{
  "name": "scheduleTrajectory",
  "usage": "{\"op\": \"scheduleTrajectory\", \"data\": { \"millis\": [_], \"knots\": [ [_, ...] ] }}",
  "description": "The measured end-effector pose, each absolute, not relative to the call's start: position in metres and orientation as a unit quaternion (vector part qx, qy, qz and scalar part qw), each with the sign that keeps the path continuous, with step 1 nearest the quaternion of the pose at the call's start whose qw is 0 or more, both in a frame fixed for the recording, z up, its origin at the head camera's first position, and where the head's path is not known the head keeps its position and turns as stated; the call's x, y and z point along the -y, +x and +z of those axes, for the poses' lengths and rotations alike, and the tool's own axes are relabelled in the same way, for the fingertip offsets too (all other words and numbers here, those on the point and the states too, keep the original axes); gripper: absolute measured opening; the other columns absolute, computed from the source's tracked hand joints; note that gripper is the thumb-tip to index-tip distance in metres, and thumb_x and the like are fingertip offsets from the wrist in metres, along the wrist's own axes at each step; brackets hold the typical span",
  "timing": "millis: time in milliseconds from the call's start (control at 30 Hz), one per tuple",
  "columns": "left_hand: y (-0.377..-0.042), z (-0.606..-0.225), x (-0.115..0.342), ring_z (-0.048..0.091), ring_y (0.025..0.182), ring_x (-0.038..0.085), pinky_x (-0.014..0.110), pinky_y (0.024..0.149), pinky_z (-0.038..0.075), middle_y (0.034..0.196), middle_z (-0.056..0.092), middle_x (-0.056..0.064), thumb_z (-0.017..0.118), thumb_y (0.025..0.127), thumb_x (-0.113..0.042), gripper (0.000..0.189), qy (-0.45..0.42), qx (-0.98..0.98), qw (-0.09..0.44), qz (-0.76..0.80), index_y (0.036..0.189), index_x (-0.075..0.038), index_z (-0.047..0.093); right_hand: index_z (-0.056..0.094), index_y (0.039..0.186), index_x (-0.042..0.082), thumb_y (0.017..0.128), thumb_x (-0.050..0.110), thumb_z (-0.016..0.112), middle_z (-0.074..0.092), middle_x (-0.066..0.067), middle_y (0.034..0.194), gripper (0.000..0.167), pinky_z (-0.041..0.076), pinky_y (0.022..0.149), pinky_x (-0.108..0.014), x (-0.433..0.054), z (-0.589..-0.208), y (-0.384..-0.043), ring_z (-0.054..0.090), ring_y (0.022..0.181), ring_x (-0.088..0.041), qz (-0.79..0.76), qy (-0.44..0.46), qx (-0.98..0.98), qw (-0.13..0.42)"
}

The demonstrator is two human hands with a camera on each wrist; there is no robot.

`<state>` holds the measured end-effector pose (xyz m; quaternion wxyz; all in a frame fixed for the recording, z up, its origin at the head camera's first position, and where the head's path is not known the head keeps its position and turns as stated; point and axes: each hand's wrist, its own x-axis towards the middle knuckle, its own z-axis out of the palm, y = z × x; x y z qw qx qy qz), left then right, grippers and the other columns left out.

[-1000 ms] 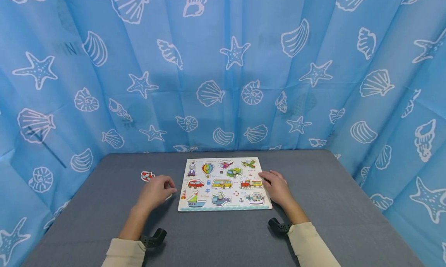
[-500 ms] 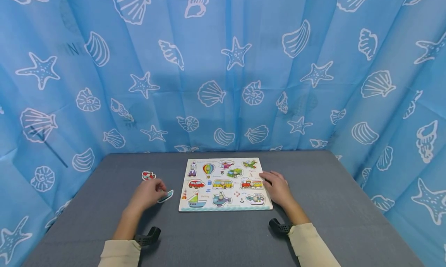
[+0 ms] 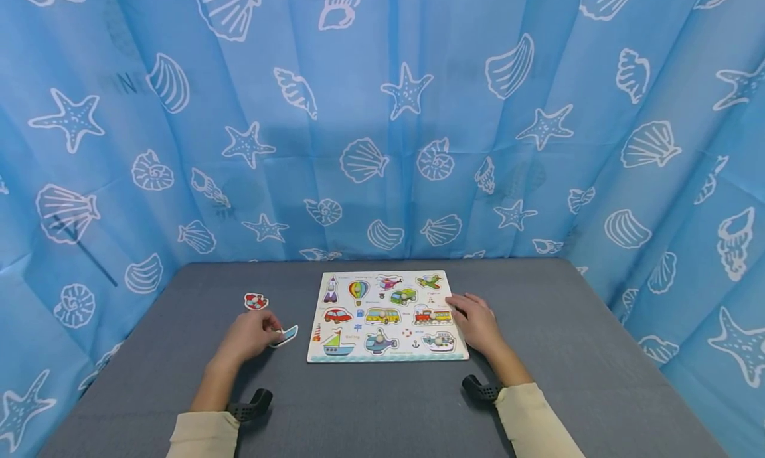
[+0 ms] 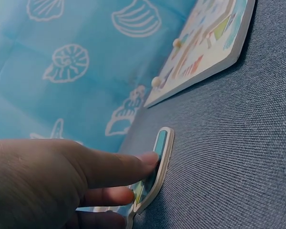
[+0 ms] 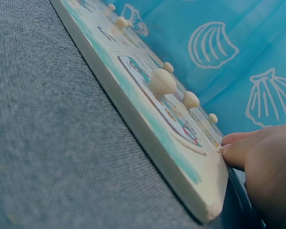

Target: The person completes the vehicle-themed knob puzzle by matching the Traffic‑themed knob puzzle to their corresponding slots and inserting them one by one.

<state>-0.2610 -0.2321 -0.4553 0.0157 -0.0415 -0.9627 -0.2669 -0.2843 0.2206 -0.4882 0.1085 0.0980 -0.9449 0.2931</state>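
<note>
My left hand [image 3: 246, 335] is low over the cloth, left of the board. It pinches a puzzle piece [image 3: 287, 336] with a white rim and a teal band, also seen in the left wrist view, where the fingers hide part of the piece [image 4: 161, 143]. My right hand [image 3: 476, 320] rests at the right edge of the wooden puzzle board [image 3: 366, 335], its fingertips touching that edge in the right wrist view. Pictures of vehicles cover the board, and several round knobs [image 5: 162, 81] stand up from it.
A red and white puzzle piece [image 3: 255, 301] lies on the grey cloth-covered table [image 3: 382, 405], just beyond my left hand. Behind the table hangs a blue curtain [image 3: 335, 199] with white shell and starfish prints.
My left hand has moved left and slightly toward me, away from the board. The teal puzzle piece, mostly covered before, now shows beyond its fingertips. My right hand and the board stay put.
</note>
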Motion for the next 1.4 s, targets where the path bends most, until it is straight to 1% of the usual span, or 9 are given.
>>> {"op": "scheduleTrajectory", "data": {
  "millis": [300,433,667,800,1033,1400],
  "knots": [
    [-0.261,-0.454,0.233,0.047,0.061,0.016,0.033,0.057,0.036,0.067,0.052,-0.001,0.08,0.078,-0.017,0.016,-0.029,0.965,0.013,-0.261,0.074,-0.012,0.065,0.06,0.132,0.004,0.097,0.01,0.058,0.052,-0.017,0.139,0.035,0.023,0.101,-0.066,-0.221,-0.489,-0.286,0.034,0.135,-0.04,0.292,0.091,0.947,0.097],
    [-0.262,-0.454,0.231,0.047,0.063,0.015,0.032,0.058,0.036,0.069,0.053,-0.001,0.08,0.079,-0.018,0.017,-0.028,0.964,0.014,-0.264,0.076,-0.012,0.064,0.06,0.131,0.003,0.097,0.01,0.057,0.052,-0.018,0.139,0.035,0.023,0.101,-0.066,-0.221,-0.488,-0.286,0.034,0.135,-0.041,0.29,0.098,0.947,0.099],
    [-0.264,-0.454,0.222,0.047,0.064,0.015,0.032,0.06,0.036,0.07,0.053,-0.002,0.08,0.078,-0.016,0.017,-0.045,0.959,0.032,-0.277,0.077,-0.012,0.063,0.06,0.131,0.003,0.097,0.009,0.057,0.052,-0.018,0.139,0.035,0.023,0.1,-0.067,-0.221,-0.488,-0.286,0.034,0.134,-0.042,0.295,0.102,0.944,0.106],
    [-0.266,-0.454,0.214,0.047,0.067,0.015,0.032,0.062,0.036,0.073,0.053,-0.002,0.08,0.08,-0.017,0.017,-0.051,0.957,0.035,-0.283,0.079,-0.013,0.063,0.06,0.131,0.003,0.097,0.009,0.058,0.052,-0.018,0.138,0.035,0.023,0.101,-0.066,-0.221,-0.488,-0.286,0.034,0.134,-0.041,0.296,0.102,0.944,0.106],
    [-0.264,-0.45,0.198,0.047,0.069,0.016,0.034,0.062,0.037,0.074,0.052,-0.001,0.081,0.079,-0.015,0.019,-0.077,0.949,0.045,-0.302,0.079,-0.014,0.062,0.06,0.131,0.003,0.097,0.009,0.057,0.052,-0.018,0.139,0.035,0.023,0.101,-0.067,-0.221,-0.489,-0.285,0.034,0.135,-0.041,0.298,0.101,0.944,0.102],
    [-0.262,-0.452,0.172,0.047,0.066,0.012,0.032,0.062,0.039,0.072,0.051,-0.005,0.084,0.076,-0.017,0.022,-0.129,0.939,0.045,-0.316,0.078,-0.018,0.061,0.059,0.133,0.003,0.097,0.007,0.056,0.051,-0.019,0.14,0.036,0.022,0.101,-0.067,-0.223,-0.487,-0.284,0.032,0.136,-0.042,0.298,0.105,0.944,0.099]
  ]
}}
